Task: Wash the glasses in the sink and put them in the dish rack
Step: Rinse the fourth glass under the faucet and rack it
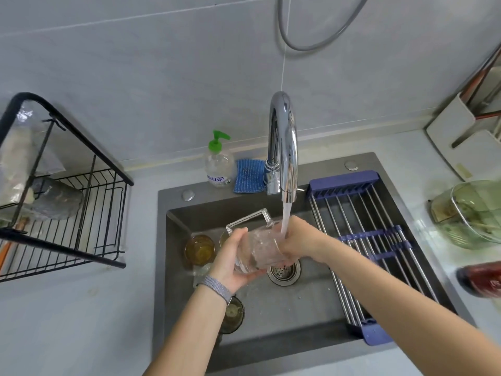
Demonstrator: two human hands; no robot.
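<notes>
A clear glass mug [257,246] with a square handle lies tilted on its side over the dark sink [298,308], under water running from the chrome tap [283,147]. My left hand [233,263] grips the mug's base from below. My right hand [296,240] is at the mug's mouth, its fingertips hidden by the glass. An amber glass [199,249] stands in the sink's left part, and a dark glass [232,314] shows under my left wrist. The black wire dish rack [81,213] stands on the counter at the left.
A roll-up drainer [379,240] with blue ends covers the sink's right side. A soap bottle [218,164] and blue sponge [249,176] sit behind the sink. The drain strainer [283,272] lies under the mug. A green-tinted bowl [471,213] and a red-brown jar [479,278] stand on the right counter.
</notes>
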